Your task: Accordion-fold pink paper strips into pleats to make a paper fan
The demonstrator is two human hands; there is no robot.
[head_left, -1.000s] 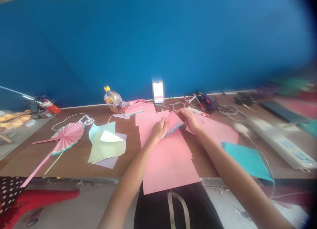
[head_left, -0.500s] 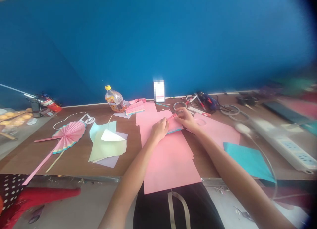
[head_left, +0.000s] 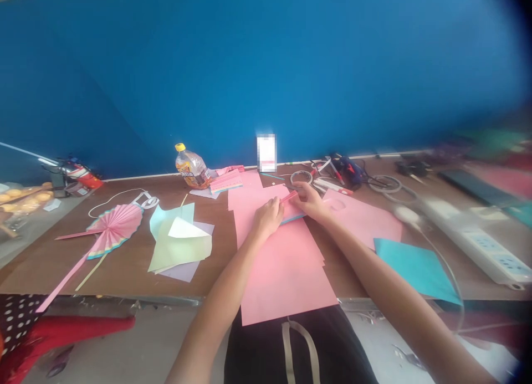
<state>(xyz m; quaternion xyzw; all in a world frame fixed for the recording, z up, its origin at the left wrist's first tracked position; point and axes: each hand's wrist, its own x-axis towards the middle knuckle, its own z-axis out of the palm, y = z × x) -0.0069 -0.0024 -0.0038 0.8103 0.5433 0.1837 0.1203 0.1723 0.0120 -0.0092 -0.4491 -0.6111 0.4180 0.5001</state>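
Soft, even brightness, smeary blur around the power strip point(head_left: 492, 254) at right, dark upper-right corner.

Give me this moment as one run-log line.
left hand: holding blue-edged pink paper | right hand: touching same paper | beneath: pink sheets | far left: pleated fan | back left: bottle

I had a small piece of pink paper point(head_left: 293, 211) between my hands, low over the middle of larger pink sheets point(head_left: 285, 278). A narrow blue band point(head_left: 293, 220) ran along its near edge, slanting slightly upward to the right. At its far side a thin, deeper-pink fold point(head_left: 289, 196) stood raised, with my fingers at either end of it. My hands covered the paper's two ends, so I couldn't see its full outline.
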